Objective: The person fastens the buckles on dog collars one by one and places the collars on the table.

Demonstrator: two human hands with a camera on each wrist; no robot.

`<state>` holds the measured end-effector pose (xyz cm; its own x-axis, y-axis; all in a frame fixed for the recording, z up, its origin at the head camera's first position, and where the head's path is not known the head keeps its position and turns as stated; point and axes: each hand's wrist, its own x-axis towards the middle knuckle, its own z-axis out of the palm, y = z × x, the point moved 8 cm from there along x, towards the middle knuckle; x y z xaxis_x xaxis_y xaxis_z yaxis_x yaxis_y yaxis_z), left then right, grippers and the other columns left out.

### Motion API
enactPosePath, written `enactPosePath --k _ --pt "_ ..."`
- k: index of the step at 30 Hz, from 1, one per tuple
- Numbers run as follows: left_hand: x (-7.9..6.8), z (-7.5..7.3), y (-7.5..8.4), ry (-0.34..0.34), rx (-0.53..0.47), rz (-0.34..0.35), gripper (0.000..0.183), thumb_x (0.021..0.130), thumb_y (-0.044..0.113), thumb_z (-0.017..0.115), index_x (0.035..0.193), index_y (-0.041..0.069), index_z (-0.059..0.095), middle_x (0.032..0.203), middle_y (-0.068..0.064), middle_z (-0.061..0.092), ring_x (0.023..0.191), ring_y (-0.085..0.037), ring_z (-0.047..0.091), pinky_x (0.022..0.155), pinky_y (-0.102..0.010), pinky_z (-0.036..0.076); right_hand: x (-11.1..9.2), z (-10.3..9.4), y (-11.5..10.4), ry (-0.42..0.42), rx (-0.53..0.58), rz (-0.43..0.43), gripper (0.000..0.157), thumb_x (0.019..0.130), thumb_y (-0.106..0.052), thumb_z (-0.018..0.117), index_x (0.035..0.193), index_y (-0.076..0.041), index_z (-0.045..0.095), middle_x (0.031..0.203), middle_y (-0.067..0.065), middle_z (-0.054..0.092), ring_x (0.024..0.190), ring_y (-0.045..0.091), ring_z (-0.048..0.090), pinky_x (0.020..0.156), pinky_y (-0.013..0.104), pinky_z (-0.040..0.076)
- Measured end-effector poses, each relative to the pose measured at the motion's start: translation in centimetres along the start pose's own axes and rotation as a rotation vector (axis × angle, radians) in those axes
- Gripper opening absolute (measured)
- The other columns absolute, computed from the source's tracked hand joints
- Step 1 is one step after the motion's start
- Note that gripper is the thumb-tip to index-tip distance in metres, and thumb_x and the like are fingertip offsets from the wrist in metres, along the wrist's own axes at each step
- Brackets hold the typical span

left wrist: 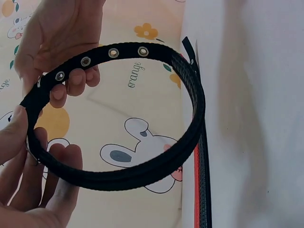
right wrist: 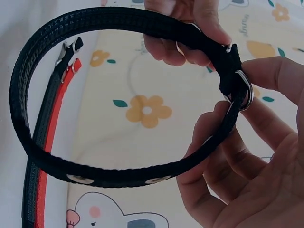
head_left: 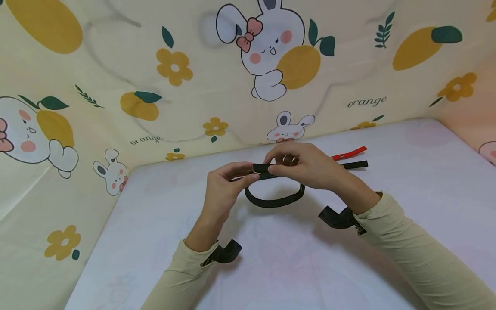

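Both hands hold a black pet collar point(head_left: 275, 203) closed into a loop above the table. In the left wrist view a row of several metal eyelets runs along the collar point(left wrist: 128, 182). A metal ring point(right wrist: 246, 92) shows near the joined ends in the right wrist view. My left hand point(head_left: 224, 189) pinches the band at the left of the join, thumb on the near side. The right hand point(head_left: 310, 165) grips it just to the right, between thumb and fingers. Fingers partly cover the buckle area.
Behind the hands, a red collar point(head_left: 350, 153) and another black collar point(head_left: 356, 165) lie flat side by side on the white table point(head_left: 271, 267). A cloth printed with rabbits and oranges point(head_left: 186, 103) rises at the table's back edge. Black straps point(head_left: 337, 218) stick out from both sleeve cuffs.
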<state>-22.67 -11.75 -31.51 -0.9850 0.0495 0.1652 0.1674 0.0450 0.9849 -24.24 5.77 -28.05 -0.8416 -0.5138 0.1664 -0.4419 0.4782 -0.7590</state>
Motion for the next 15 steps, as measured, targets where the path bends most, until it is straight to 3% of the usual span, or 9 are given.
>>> enactPosePath --k 7,15 --pt "0.0 0.27 -0.09 -0.003 -0.022 -0.001 0.027 0.08 -0.004 0.079 0.107 -0.005 0.073 0.088 0.007 0.075 0.088 -0.012 0.071 0.078 -0.023 0.055 0.04 -0.02 0.02 0.008 -0.032 0.01 0.011 0.092 -0.025 0.07 0.103 -0.028 0.069 0.089 -0.002 0.06 0.078 0.019 0.057 0.07 0.034 0.047" --pt "-0.01 0.16 0.01 -0.001 0.0 0.005 0.026 0.081 0.001 0.08 0.106 -0.002 0.074 0.086 0.009 0.075 0.089 -0.013 0.07 0.078 -0.023 0.054 0.01 -0.01 -0.56 0.036 -0.034 -0.061 0.015 0.092 -0.031 0.073 0.107 -0.029 0.072 0.084 -0.003 0.056 0.067 0.017 0.05 0.062 0.029 0.041"
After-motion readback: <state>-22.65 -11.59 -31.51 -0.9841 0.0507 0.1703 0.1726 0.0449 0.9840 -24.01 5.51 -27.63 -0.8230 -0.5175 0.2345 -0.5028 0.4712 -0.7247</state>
